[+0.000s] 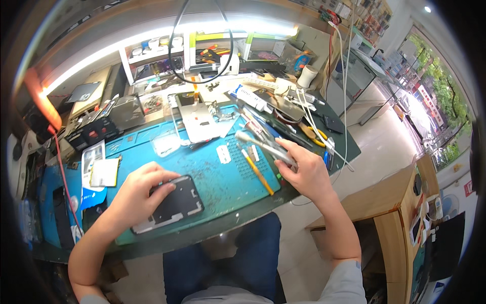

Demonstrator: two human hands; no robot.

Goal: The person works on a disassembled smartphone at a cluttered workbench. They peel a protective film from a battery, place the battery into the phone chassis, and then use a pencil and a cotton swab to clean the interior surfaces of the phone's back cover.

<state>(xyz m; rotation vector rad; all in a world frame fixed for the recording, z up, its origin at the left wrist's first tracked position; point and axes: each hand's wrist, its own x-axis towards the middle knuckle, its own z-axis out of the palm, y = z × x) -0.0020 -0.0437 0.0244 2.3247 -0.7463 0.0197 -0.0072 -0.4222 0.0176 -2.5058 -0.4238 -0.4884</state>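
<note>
A flat black phone panel (177, 201) with pale strips along its edges lies at the front of the blue work mat (220, 185). My left hand (144, 192) grips the panel's upper left side between thumb and fingers. To the right, my right hand (306, 169) is closed around a pale grey brush (267, 148), tilted with its wider, blurred end toward the upper left. Below that brush, a yellow-handled slim tool (259, 175) lies on the mat. An opened phone (196, 119) with a silvery inside rests farther back, beside a small clear plastic tray (166, 143).
Pliers (316, 136), a white-and-blue tube (250, 98) and several pens and tools crowd the bench's right side. A white cable (319, 124) hangs over that edge. At left lies a pale battery-like block (105, 172). A black cable loop (202, 80) hangs above the back.
</note>
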